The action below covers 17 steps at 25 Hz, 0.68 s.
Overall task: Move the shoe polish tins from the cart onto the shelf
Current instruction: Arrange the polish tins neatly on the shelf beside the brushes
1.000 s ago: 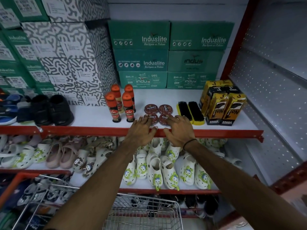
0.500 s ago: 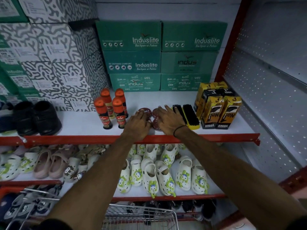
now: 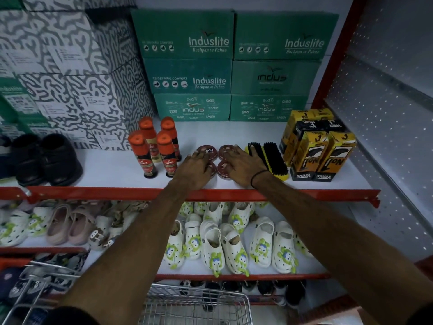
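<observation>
A: Position of the tins?

B: Four shoe polish tins (image 3: pixel 206 151) in a two-by-two cluster at the centre of the frame, lying flat, lids up, on the white shelf (image 3: pixel 234 134). Bottles (image 3: pixel 154 151) just to their left, brushes (image 3: pixel 269 158) just to their right.

A: Hands?

B: Left hand (image 3: pixel 195 170) lies palm down over the two left tins, fingers spread and flat, touching the lids. Right hand (image 3: pixel 241 167) does the same over the two right tins. Neither is clenched and neither wraps a tin; I read them as open, pressing or nudging rather than gripping.

A: Which way do the tins lie from the fingers?

B: Directly under them. The fingertips reach toward the back pair, the palms cover the front pair (the front tins are mostly hidden, so their exact alignment I cannot tell). Round tins have no long axis to speak of; what matters is front-to-back. Each hand is nearest its own column.

A: The cart?

B: Wire cart (image 3: pixel 194 306) at the bottom centre of the frame, well below the shelf. What I can see of the basket shows no tins, though part is hidden by the arms.

A: So, the step in hand?

B: My judgement: placement looks done, and this is tidying. Any push goes straight back toward the green boxes (image 3: pixel 192 78), with free shelf between. A sideways slip would meet bottles or brushes.
</observation>
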Tool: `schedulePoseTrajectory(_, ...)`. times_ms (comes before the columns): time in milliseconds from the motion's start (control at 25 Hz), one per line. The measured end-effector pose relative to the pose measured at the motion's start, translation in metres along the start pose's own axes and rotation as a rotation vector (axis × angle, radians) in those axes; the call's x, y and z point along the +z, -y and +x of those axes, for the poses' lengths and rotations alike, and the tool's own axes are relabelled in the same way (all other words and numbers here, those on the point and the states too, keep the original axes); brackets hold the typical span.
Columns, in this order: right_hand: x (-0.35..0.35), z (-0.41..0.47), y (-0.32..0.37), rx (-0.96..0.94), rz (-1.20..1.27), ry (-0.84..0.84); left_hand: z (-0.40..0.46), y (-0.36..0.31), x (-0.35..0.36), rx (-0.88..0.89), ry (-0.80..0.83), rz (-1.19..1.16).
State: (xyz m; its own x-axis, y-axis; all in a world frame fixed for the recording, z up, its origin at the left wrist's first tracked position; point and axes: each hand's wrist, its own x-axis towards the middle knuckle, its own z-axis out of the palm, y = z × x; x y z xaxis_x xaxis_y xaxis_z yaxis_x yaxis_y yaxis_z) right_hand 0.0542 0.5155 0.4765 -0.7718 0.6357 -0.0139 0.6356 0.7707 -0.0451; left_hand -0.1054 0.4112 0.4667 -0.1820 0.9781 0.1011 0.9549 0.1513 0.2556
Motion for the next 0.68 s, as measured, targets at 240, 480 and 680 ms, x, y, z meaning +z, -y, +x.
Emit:
schedulePoseTrajectory(240,0.0036,-0.0004,-0.0032,-0.021,0.016,-0.035,-0.0035,-0.0051,-0.0004,-0.012,-0.019,-0.005)
schedulePoseTrajectory(480,0.0059,-0.0039,-0.0055,-0.031,0.018,-0.026,-0.0062,-0.0051,-0.0029,-0.015,-0.014,-0.028)
schedulePoseTrajectory(680,0.0037,-0.0040,-0.0083,-0.022,-0.005,-0.049,-0.0038,-0.0011,-0.0047,-0.061,-0.032,-0.003)
